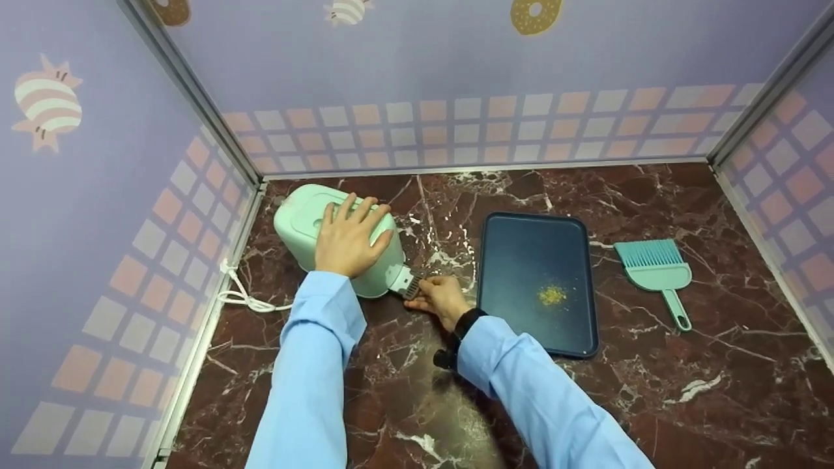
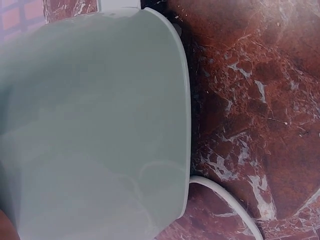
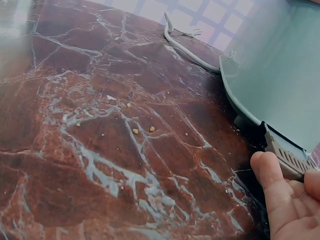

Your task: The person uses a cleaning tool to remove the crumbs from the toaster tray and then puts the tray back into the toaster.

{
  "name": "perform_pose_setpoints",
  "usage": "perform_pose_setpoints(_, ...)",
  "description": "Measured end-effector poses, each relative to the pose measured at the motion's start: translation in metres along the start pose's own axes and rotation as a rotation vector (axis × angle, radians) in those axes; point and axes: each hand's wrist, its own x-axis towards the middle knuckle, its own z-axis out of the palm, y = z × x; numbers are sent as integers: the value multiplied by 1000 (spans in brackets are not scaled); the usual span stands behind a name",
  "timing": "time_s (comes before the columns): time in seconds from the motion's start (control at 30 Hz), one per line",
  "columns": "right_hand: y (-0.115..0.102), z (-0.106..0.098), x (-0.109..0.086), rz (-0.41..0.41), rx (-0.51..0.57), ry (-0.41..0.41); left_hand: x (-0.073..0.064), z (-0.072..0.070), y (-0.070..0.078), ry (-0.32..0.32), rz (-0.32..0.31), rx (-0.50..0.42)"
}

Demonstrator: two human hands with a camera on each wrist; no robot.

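Note:
A mint-green appliance [image 1: 296, 218], shaped like a toaster, stands at the left of the marbled tabletop. My left hand [image 1: 350, 241] rests on top of it with fingers spread. Its smooth side [image 2: 100, 120] fills much of the left wrist view. At the appliance's near right end, a slotted grey-brown piece [image 3: 290, 160] sticks out from a white fitting [image 1: 397, 276]. My right hand [image 1: 446, 301] pinches the slotted piece between thumb and fingers. How far the piece reaches inside is hidden.
A dark blue tray [image 1: 515, 260] holds a small pile of yellow crumbs [image 1: 552, 296]. Further right lies a mint hand brush [image 1: 657, 273]. The white power cord [image 1: 251, 301] lies near the left wall. Loose crumbs [image 3: 135, 131] dot the tabletop. Patterned walls enclose the back and sides.

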Motion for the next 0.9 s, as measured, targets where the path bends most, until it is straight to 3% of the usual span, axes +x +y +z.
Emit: perform_pose_setpoints(0.9,1,17,9,24,47,5,0,-2,0,-4,7,-15)
